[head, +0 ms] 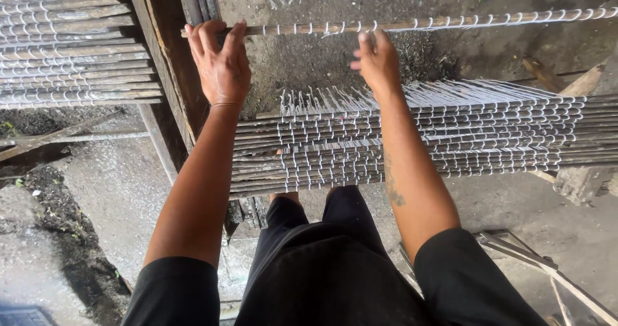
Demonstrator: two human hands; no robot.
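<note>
both the left hand (222,65) and right hand (376,58) curl closed over a thin brown stick (412,24) (white thread looped along it) across the frame's top, above the stacked sticks (450,139).

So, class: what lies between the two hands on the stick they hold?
In the head view, only a bare stretch of the stick with white string loops separates the left hand from the right hand.

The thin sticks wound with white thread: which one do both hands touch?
It is the single stick at the top, lying apart from the rest. The left hand and right hand rest fingers on it; the others lie packed in the bundle below.
</note>
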